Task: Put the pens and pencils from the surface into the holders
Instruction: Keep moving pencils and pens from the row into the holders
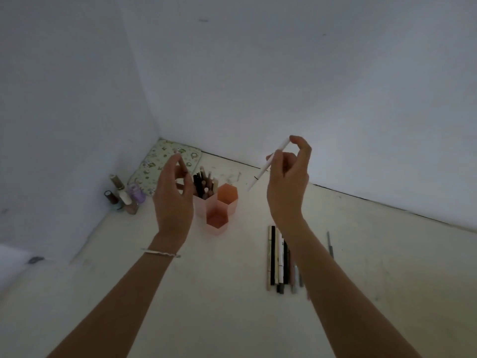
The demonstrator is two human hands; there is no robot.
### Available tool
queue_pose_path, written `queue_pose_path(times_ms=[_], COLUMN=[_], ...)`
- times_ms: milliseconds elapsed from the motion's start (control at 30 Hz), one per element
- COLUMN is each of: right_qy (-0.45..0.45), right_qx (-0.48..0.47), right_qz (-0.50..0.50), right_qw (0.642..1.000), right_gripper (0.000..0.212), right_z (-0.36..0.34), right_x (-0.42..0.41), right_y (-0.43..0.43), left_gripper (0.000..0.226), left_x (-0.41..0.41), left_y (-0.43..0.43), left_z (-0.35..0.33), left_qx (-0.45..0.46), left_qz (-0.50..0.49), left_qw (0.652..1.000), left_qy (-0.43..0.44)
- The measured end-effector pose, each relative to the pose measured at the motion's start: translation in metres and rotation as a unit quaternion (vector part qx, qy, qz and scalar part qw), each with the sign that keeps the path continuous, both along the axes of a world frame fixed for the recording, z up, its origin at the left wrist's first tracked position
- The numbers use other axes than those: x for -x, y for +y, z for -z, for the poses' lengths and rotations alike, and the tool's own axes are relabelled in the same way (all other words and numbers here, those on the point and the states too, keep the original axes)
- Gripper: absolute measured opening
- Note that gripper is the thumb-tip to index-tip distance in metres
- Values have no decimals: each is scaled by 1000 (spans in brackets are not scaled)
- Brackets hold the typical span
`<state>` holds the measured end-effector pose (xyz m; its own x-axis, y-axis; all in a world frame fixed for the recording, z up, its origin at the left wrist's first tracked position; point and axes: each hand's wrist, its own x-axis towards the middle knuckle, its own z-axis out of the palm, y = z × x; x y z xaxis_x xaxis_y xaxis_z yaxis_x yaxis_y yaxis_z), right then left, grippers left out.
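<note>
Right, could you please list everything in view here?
white pen: one, white, pinched in right hand.
holders: four cells, pink and orange, near back wall.
stored pens: several, dark and pale, rear cell.
loose pens: several, black, white, grey, under right forearm.
grey pen: one, right of them.
nail polish bottles: about five, mixed, left wall.
pouch: one, green patterned, corner.
bracelet: one, silver, left wrist.
left hand: raised beside holders, fingers curled.
right hand: raised, holding the pen.

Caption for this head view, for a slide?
Right hand holds a white pen aloft, left hand raised beside pink hexagonal holders; more pens lie on the surface.
</note>
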<state>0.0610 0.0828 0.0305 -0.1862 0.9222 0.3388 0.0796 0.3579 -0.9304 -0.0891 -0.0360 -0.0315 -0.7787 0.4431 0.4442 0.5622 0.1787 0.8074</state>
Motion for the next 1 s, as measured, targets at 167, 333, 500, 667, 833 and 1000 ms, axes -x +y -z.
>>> queue_pose_path(times_ms=[167, 333, 500, 667, 833, 1000], right_qy=[-2, -76, -152, -322, -231, -172], right_qx=[-72, -116, -136, -191, -173, -107], right_qz=[-48, -87, -102, -141, -84, 16], right_qw=[996, 987, 974, 916, 954, 979], right_gripper=[25, 23, 20, 14, 33, 26], right_z=[6, 21, 38, 60, 57, 43], right_x=[23, 47, 59, 58, 42, -4], right_y=[-20, -26, -25, -25, -22, 9], left_gripper=[33, 42, 41, 32, 25, 16], left_x=[-3, -2, -19, -45, -80, -126], left_y=[-12, -34, -44, -44, -41, -6], left_z=[31, 36, 37, 39, 41, 55], left_qx=[100, 58, 62, 100, 135, 276], left_qz=[-4, -59, -12, 54, 143, 240], left_qw=[988, 997, 998, 993, 980, 929], left_qy=[114, 10, -24, -23, -23, -63])
